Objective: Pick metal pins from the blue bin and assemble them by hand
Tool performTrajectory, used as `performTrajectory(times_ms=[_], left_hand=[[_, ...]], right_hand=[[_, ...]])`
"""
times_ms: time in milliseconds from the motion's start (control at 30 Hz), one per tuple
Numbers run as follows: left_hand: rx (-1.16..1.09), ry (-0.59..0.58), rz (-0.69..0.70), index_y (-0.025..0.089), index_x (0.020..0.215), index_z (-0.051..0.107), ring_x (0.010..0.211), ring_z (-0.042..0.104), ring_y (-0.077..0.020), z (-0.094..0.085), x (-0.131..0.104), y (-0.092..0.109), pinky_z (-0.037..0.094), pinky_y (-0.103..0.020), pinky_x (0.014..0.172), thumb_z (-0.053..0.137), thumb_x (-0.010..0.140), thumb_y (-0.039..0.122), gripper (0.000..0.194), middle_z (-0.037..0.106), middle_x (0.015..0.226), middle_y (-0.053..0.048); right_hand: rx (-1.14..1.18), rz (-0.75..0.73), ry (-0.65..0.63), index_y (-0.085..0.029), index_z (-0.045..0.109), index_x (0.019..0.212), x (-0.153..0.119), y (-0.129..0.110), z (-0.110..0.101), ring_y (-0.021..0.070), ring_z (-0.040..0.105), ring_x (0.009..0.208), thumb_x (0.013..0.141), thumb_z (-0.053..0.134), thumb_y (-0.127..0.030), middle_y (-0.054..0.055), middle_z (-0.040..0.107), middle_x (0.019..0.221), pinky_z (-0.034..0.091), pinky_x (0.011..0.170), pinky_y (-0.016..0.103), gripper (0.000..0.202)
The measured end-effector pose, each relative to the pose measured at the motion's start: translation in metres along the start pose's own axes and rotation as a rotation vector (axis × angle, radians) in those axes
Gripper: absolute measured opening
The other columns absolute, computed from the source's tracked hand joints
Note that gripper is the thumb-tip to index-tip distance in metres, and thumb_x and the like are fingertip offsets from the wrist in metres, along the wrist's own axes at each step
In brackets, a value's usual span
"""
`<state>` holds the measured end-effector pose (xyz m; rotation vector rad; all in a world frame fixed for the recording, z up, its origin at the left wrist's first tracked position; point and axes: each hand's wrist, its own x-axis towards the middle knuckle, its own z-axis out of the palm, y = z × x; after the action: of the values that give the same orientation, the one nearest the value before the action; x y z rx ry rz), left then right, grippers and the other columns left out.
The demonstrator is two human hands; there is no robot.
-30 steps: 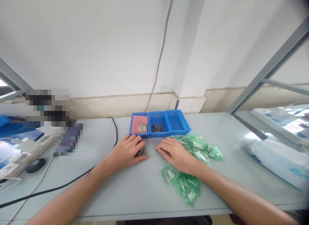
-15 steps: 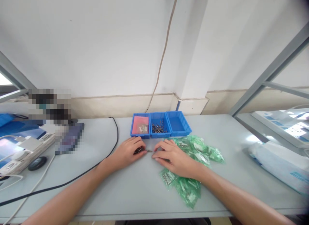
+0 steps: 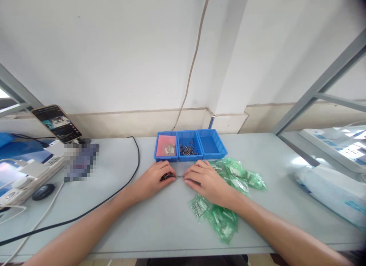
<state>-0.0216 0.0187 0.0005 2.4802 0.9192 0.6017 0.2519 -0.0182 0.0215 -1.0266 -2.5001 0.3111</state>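
My left hand (image 3: 158,177) is closed around several slim dark metal pieces (image 3: 165,177), too small to name exactly. From its fingertips one thin metal piece (image 3: 179,177) sticks out to the right. My right hand (image 3: 206,181) pinches at the far end of that piece, its fingers and thumb together. Just behind the hands, a blue bin (image 3: 190,158) holds a heap of similar slim metal pieces (image 3: 187,148). Green plastic bags (image 3: 223,224) with metal parts inside lie beside and partly under my right hand.
Two more blue bins flank the middle one: the left bin (image 3: 156,153) contains a pink sheet (image 3: 165,139) and a small clear bag; the right bin (image 3: 211,144) is bare inside. A black cable (image 3: 85,216), phone (image 3: 58,123), mouse (image 3: 43,191) and power strips lie left; a white-blue package (image 3: 328,193) lies right.
My right hand has come slightly closer to the protruding metal piece, and its fingers have closed at the piece's end. My left hand has barely moved.
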Motion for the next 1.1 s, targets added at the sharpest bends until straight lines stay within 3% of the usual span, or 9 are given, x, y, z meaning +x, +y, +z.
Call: performTrajectory(times_ms=[100, 200, 300, 400, 667, 767, 933, 1100], left_hand=[[-0.037, 0.004, -0.005, 0.023, 0.107, 0.068, 0.098, 0.061, -0.0202, 0.001, 0.002, 0.0, 0.047, -0.033, 0.09, 0.063, 0.108, 0.03, 0.009, 0.065, 0.104, -0.003], [-0.046, 0.001, 0.002, 0.023, 0.106, 0.069, 0.098, 0.061, -0.0202, 0.002, 0.003, 0.001, 0.047, -0.033, 0.09, 0.063, 0.108, 0.029, 0.009, 0.065, 0.105, -0.003], [-0.039, -0.002, 0.012, 0.023, 0.106, 0.068, 0.098, 0.061, -0.0202, 0.004, 0.004, 0.002, 0.047, -0.034, 0.09, 0.062, 0.108, 0.028, 0.008, 0.065, 0.105, -0.002], [-0.031, 0.0, 0.024, 0.023, 0.107, 0.068, 0.1, 0.06, -0.0207, 0.006, 0.004, 0.003, 0.047, -0.034, 0.091, 0.062, 0.109, 0.027, 0.008, 0.065, 0.106, -0.003], [0.027, 0.015, 0.076, 0.021, 0.108, 0.065, 0.104, 0.058, -0.0223, 0.007, 0.004, 0.004, 0.048, -0.036, 0.094, 0.057, 0.11, 0.026, 0.009, 0.062, 0.113, -0.006], [0.04, 0.004, 0.086, 0.021, 0.108, 0.065, 0.105, 0.058, -0.0227, 0.005, 0.004, 0.007, 0.048, -0.036, 0.095, 0.056, 0.111, 0.026, 0.011, 0.063, 0.115, -0.007], [0.046, -0.005, 0.085, 0.021, 0.11, 0.065, 0.104, 0.059, -0.0231, 0.003, 0.003, 0.008, 0.049, -0.036, 0.094, 0.055, 0.112, 0.027, 0.012, 0.065, 0.111, -0.007], [0.061, -0.008, 0.123, 0.024, 0.122, 0.069, 0.105, 0.059, -0.0228, 0.001, 0.003, 0.008, 0.049, -0.035, 0.094, 0.052, 0.113, 0.026, 0.019, 0.065, 0.113, -0.007]], right_hand=[[-0.107, 0.054, 0.013, -0.02, 0.072, 0.096, 0.001, 0.002, 0.001, 0.0262, 0.058, 0.098, 0.105, 0.068, -0.029, 0.006, 0.075, 0.1, 0.04, 0.089, 0.042, 0.014], [-0.126, 0.108, 0.014, -0.02, 0.068, 0.099, 0.001, 0.002, 0.003, 0.026, 0.058, 0.097, 0.103, 0.072, -0.029, 0.005, 0.072, 0.1, 0.039, 0.088, 0.041, 0.011], [-0.112, 0.092, -0.009, -0.021, 0.066, 0.108, 0.001, 0.001, 0.004, 0.0247, 0.058, 0.099, 0.106, 0.066, -0.023, 0.005, 0.071, 0.106, 0.038, 0.089, 0.039, 0.003], [-0.147, 0.083, -0.028, -0.021, 0.065, 0.102, 0.001, 0.0, 0.003, 0.0239, 0.057, 0.096, 0.11, 0.056, -0.02, 0.004, 0.069, 0.103, 0.037, 0.089, 0.039, 0.012], [-0.157, 0.066, -0.049, -0.021, 0.058, 0.098, 0.001, -0.005, -0.002, 0.0252, 0.058, 0.097, 0.11, 0.053, -0.019, 0.006, 0.068, 0.102, 0.035, 0.092, 0.041, 0.013], [-0.064, 0.12, 0.006, -0.022, 0.056, 0.101, 0.001, -0.002, -0.001, 0.025, 0.059, 0.097, 0.111, 0.049, -0.02, 0.005, 0.068, 0.103, 0.035, 0.091, 0.041, 0.013], [0.155, 0.257, 0.211, -0.025, 0.056, 0.115, 0.004, 0.0, -0.006, 0.0246, 0.063, 0.099, 0.114, 0.038, -0.021, 0.004, 0.071, 0.106, 0.038, 0.092, 0.041, 0.018], [0.435, 0.35, 0.327, -0.027, 0.065, 0.109, 0.004, 0.002, -0.01, 0.0232, 0.065, 0.097, 0.113, 0.04, -0.028, 0.003, 0.071, 0.1, 0.043, 0.09, 0.039, 0.026]])
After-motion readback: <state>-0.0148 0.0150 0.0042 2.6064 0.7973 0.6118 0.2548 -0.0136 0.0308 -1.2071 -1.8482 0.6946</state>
